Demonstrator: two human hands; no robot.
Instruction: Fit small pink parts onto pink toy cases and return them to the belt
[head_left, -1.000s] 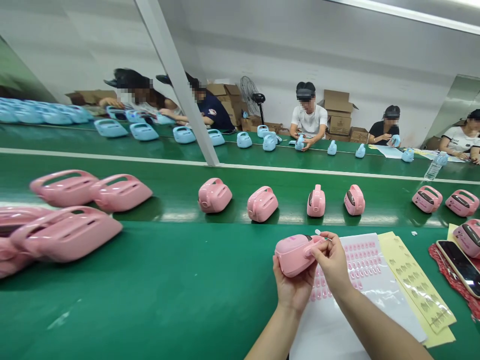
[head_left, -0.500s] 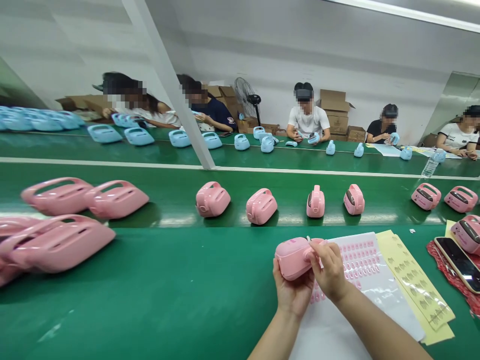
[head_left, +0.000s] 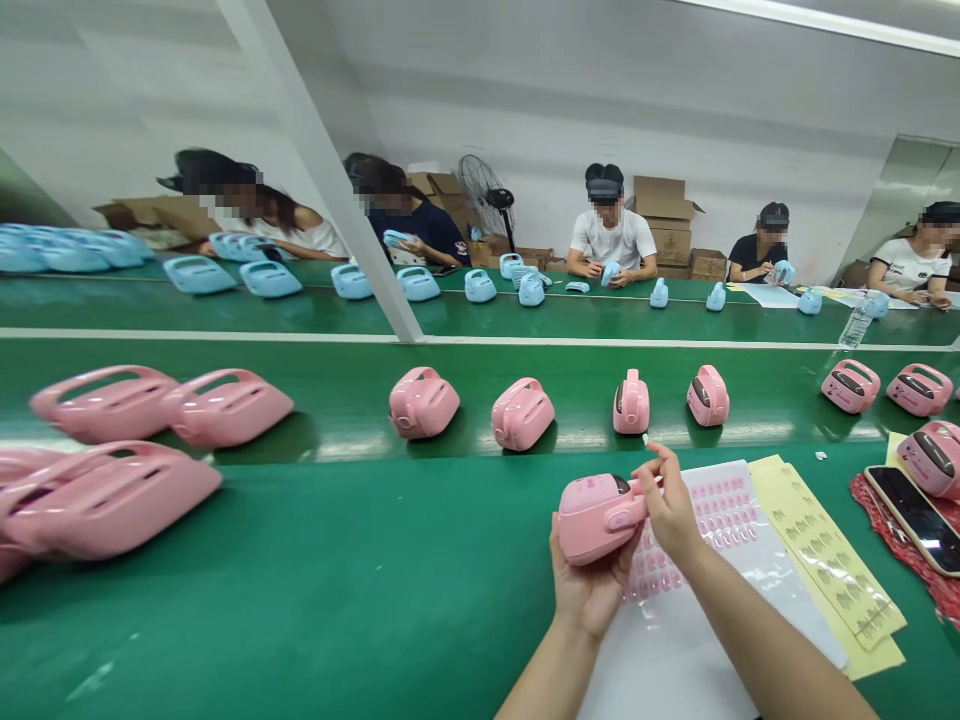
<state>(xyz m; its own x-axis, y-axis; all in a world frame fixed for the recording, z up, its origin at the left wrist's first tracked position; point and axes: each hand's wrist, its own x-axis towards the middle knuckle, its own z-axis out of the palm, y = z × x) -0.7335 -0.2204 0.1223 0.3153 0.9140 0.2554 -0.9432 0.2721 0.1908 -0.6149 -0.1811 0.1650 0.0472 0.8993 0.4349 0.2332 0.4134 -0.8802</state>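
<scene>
A pink plastic device with a loop handle (head_left: 596, 520) rests in my left hand (head_left: 589, 590), whose fingers wrap it from below. Part of a dark window shows on its top, beside the handle. My right hand (head_left: 671, 505) is at the handle end, fingers bent and close together. A small white piece (head_left: 646, 440) shows at its fingertips; its exact kind is too small to tell. Below my hands lies a white sheet with rows of pink stickers (head_left: 724, 510). Beside it are yellow sheets with printed stickers (head_left: 832, 550).
Pink devices (head_left: 523, 413) stand along the green belt (head_left: 345, 400); others cluster at left (head_left: 112, 500). A phone (head_left: 911, 515) lies on red mesh at right, near another pink device (head_left: 930, 458). Across the belt, several co-workers sit by blue devices (head_left: 480, 286). A white post (head_left: 322, 150) rises at left.
My right hand has lifted slightly up and right, with the white piece now above the handle. The pink device has turned in my left hand, showing its side and dark window.
</scene>
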